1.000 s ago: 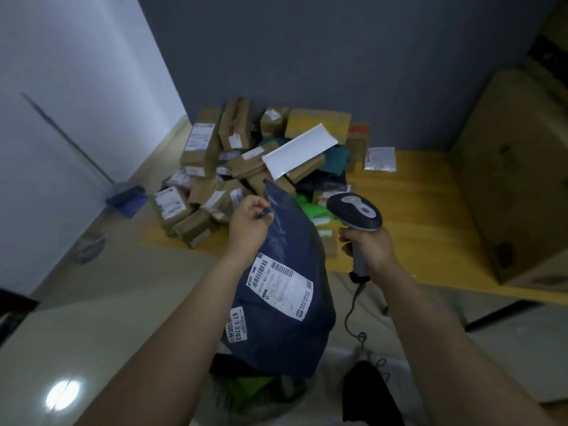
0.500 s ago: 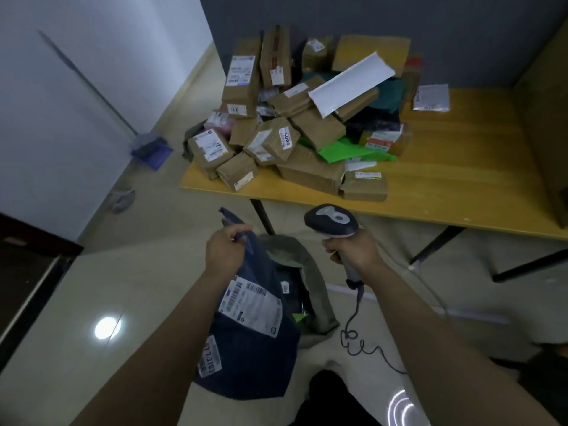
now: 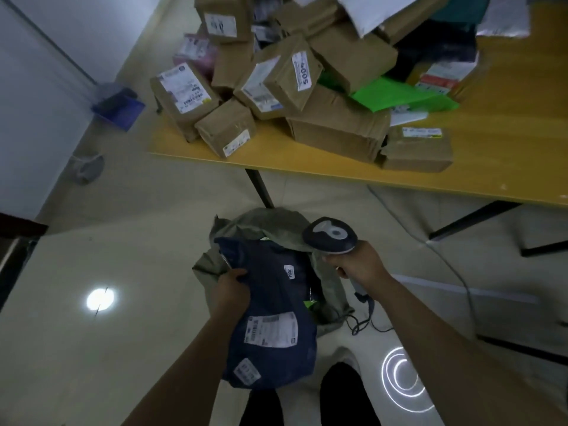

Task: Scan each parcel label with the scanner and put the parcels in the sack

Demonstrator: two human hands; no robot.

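1. Yellow table (image 3: 507, 167) on dark legs fills the far right, with its near edge running left to right.
2. Dumped on its left part is a heap of brown cardboard parcels (image 3: 276, 78), most with white labels. A small box (image 3: 227, 127) sits at the near left edge, a long box (image 3: 335, 130) is right of it, and a labelled box (image 3: 418, 152) is right again, touching it.
3. A green mailer (image 3: 396, 95) lies on the heap's right side. A silvery mailer (image 3: 504, 20) lies further back.
4. Pale glossy floor (image 3: 123, 333) below. The grey-green sack (image 3: 276, 226) sits on it just in front of a table leg (image 3: 259, 189), and a dark cable (image 3: 362, 325) coils on its right.
5. Far left by the wall is a blue dustpan (image 3: 118, 107), with a grey round thing (image 3: 87, 167) nearer.
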